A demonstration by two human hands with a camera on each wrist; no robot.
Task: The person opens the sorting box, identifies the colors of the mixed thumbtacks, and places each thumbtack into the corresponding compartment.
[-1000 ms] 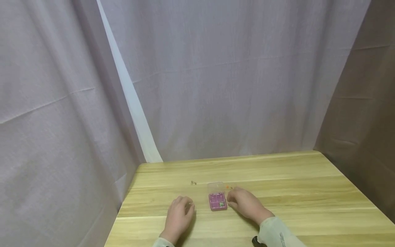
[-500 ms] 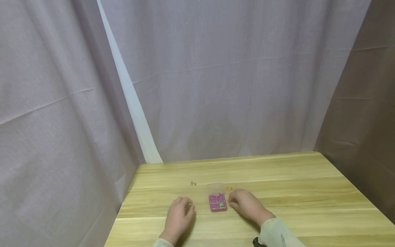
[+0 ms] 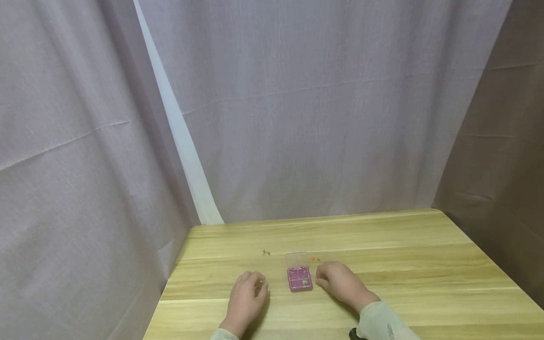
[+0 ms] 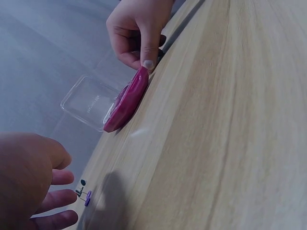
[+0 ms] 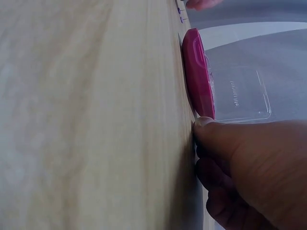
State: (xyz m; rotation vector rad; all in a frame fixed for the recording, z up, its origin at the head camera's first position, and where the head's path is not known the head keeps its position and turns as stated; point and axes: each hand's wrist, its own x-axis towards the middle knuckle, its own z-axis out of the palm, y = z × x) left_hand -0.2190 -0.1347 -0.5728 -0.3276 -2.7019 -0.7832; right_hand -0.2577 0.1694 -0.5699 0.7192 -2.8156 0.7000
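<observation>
As my right hand (image 3: 341, 282) eased away from the pink box (image 3: 301, 289) — curled, grip unclear — my left hand (image 3: 246, 298) hung loose. Work seemed paused.

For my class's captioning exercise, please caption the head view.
A person's left grip and right grip flank an open purple case, something green inside, on a wood-grain table.

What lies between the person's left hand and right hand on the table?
The magenta compartment box, its clear lid open; the head view shows this.
</observation>
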